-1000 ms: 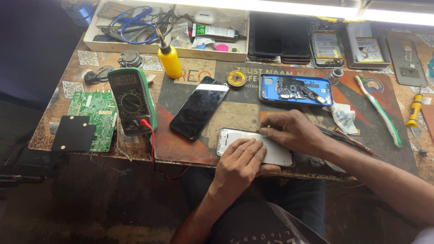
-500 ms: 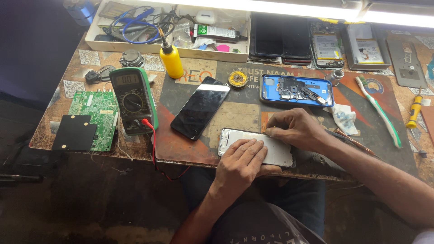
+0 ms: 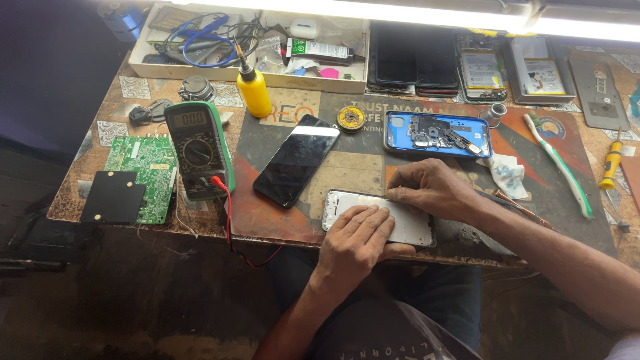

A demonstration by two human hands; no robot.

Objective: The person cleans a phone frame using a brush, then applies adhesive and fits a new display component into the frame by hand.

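Observation:
A white phone frame lies flat near the front edge of the work mat. My left hand rests palm-down on its near long side, fingers pressing on the panel. My right hand sits at its far edge, fingertips curled down onto the frame. Whether a small tool is pinched in those fingers cannot be seen. A black phone screen lies to the left of the frame. Behind the right hand is an opened phone in a blue case.
A green multimeter with a red lead, a green circuit board and a yellow squeeze bottle stand at left. A white parts tray lines the back. A toothbrush, screwdriver and several phones lie at right.
Both hands stay on the white phone frame. The right hand's fingers have shifted slightly along its far edge; nothing else on the table has moved.

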